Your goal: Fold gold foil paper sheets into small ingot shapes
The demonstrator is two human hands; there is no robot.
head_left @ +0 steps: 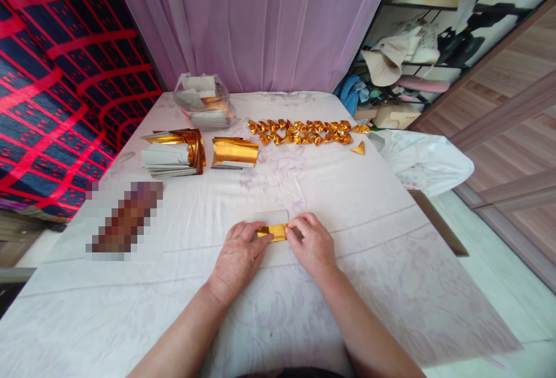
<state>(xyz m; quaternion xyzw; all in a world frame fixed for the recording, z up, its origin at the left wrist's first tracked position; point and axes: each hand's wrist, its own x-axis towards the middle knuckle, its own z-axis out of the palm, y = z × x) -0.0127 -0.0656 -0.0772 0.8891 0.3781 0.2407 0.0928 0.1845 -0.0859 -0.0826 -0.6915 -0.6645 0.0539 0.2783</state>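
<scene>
A sheet of gold foil paper (278, 232) lies on the cloth-covered table before me, its near part folded over with the gold side up and its pale backing (273, 215) showing beyond. My left hand (241, 250) grips the left end, thumb lying along the gold strip. At the right end my right hand (313, 242) pinches the paper between thumb and fingers. Farther off stand a small stack of gold foil paper (235, 151) and a larger fanned stack (174, 155). Folded gold foil pieces (299, 132) lie in rows toward the back.
A clear plastic bag (204, 103) of more paper sits at the back left. One folded piece (359, 147) lies apart at the right. A pixelated patch (128, 221) covers something on the left. A white bag (425, 158) hangs beyond the table's right edge, near shelves (403, 65).
</scene>
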